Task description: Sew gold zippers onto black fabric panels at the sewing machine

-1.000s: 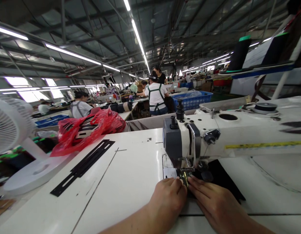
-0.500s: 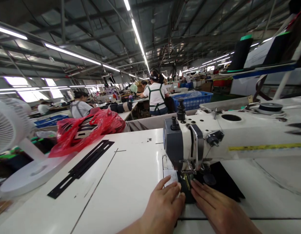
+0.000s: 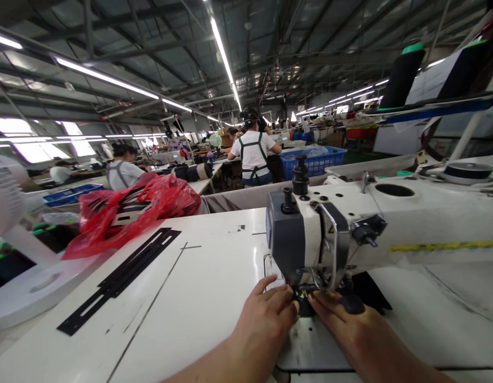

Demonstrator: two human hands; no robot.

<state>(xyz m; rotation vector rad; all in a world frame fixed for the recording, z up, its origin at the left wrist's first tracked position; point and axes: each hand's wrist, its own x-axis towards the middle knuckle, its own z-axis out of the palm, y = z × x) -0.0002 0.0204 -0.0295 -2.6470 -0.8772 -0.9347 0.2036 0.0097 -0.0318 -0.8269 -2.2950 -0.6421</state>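
Observation:
A white and grey sewing machine [image 3: 286, 239] stands before me. Under its presser foot lies a dark fabric piece [image 3: 308, 309] with a strip of gold zipper teeth [image 3: 304, 293]. My left hand [image 3: 266, 319] rests at the fabric's left edge, fingers slightly bent and apart, fingertips pressing down. From the right, my right hand [image 3: 352, 324] lies with fingers stretched flat on the piece, its fingertips close to the foot. Part of the hand is behind a dark oval machine part [image 3: 352, 304]. More black fabric [image 3: 372, 291] spreads out beyond that hand. The needle point is hidden.
Black slotted strips [image 3: 118, 276] lie on the white table [image 3: 206, 298] at left. Behind them is a red plastic bag [image 3: 166, 197], beside a white fan [image 3: 10, 213]. Thread cones [image 3: 401, 80] stand upper right. A co-worker [image 3: 254, 151] sits ahead near a blue crate [image 3: 322, 161].
The fabric and both hands have moved forward, so less zipper shows before the presser foot. My right hand now reaches partly behind the dark oval part. The camera view has shifted slightly.

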